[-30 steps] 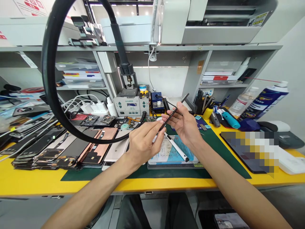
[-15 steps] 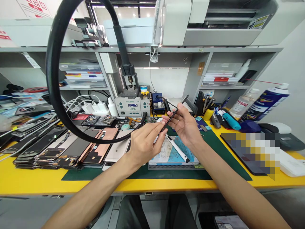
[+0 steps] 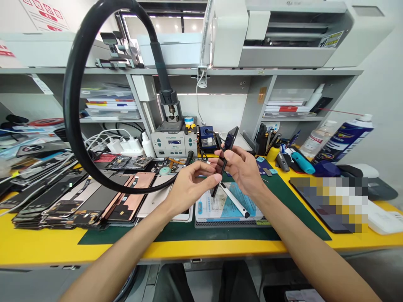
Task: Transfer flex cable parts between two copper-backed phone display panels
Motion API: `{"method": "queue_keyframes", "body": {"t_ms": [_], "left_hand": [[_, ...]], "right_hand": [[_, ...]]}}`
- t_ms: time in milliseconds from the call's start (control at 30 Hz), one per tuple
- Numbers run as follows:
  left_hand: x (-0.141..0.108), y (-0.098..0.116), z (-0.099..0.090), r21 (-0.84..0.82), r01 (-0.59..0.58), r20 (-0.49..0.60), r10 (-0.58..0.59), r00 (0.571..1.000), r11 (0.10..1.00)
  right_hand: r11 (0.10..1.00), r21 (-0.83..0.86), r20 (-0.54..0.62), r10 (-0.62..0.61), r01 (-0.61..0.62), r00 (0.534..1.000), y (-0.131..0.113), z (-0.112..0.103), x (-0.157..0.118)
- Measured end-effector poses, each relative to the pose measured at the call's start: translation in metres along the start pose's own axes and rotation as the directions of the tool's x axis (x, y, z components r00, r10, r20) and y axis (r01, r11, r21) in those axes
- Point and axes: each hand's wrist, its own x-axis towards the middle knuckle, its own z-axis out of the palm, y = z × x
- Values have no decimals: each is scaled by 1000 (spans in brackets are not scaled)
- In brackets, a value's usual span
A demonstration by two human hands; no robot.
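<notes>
A thin black phone (image 3: 231, 140), tilted steeply with its edge toward me, is held above the work mat. My right hand (image 3: 242, 165) grips it, thumb on the near side and fingers behind. My left hand (image 3: 193, 180) is at the phone's lower left, thumb and fingers apart; its thumb tip meets or nearly meets the phone's edge. Below lies a white pen-like tool (image 3: 234, 200) with a dark tip, resting on a blue and white pad (image 3: 208, 207).
Stacked phone screens (image 3: 59, 197) fill the left side, beneath a looping black hose (image 3: 71, 105). A hot-air station (image 3: 173, 144) stands behind. Right of the green mat (image 3: 292, 209) lie a dark tablet-like device (image 3: 315, 209), a spray can (image 3: 343, 138) and a clear bottle (image 3: 319, 136).
The phone has turned more upright, showing more of its dark face. My left fingers have loosened and spread from their pinch on its lower end. The view has shifted slightly.
</notes>
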Motion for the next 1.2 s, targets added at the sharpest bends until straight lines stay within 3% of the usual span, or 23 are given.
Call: {"method": "queue_keyframes", "body": {"t_ms": [167, 667, 800, 1067, 1200], "left_hand": [[2, -1, -6, -30, 108, 88, -105, 991, 994], [6, -7, -11, 1, 145, 127, -143, 981, 989], [8, -11, -9, -103, 124, 183, -104, 978, 987], [10, -22, -4, -139, -2, 157, 24, 987, 990], [15, -26, -7, -155, -30, 138, 52, 989, 987]], "right_hand": [[997, -75, 20, 8, -7, 1000, -1, 1, -1], [980, -195, 43, 57, -48, 997, 5, -7, 4], [960, -281, 81, 38, -14, 996, 5, -10, 4], [931, -348, 203, -43, 113, 978, 5, -14, 7], [948, -309, 199, -9, 71, 980, 6, -15, 10]]}}
